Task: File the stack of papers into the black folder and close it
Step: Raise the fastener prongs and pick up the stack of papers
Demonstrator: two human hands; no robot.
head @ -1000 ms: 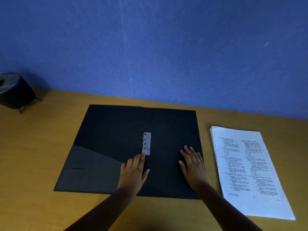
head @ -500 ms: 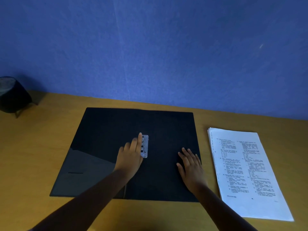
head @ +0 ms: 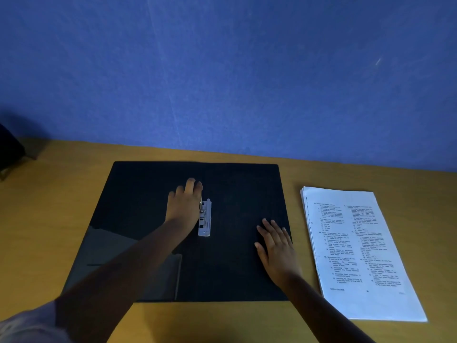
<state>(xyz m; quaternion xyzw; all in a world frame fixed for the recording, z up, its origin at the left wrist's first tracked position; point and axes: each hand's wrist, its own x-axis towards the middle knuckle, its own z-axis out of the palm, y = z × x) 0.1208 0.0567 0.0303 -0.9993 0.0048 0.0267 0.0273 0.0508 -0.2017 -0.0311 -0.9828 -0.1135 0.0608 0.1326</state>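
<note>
The black folder (head: 235, 194) lies open and flat on the wooden desk. A small metal clip mechanism (head: 205, 221) sits along its middle fold. My left hand (head: 184, 206) rests flat on the folder just left of the clip, fingers extended past its far end and touching its left edge. My right hand (head: 275, 246) lies flat, fingers spread, on the folder's right half near its right edge. The stack of printed white papers (head: 358, 248) lies on the desk to the right of the folder, apart from it.
A dark round object (head: 10, 149) stands at the far left edge of the desk (head: 49, 206). A blue wall rises right behind the desk. A glossy pocket (head: 128, 263) covers the folder's lower left half.
My left hand has slid forward along the clip's left side, from below it to past its far end. My right hand has stayed flat on the right half.
</note>
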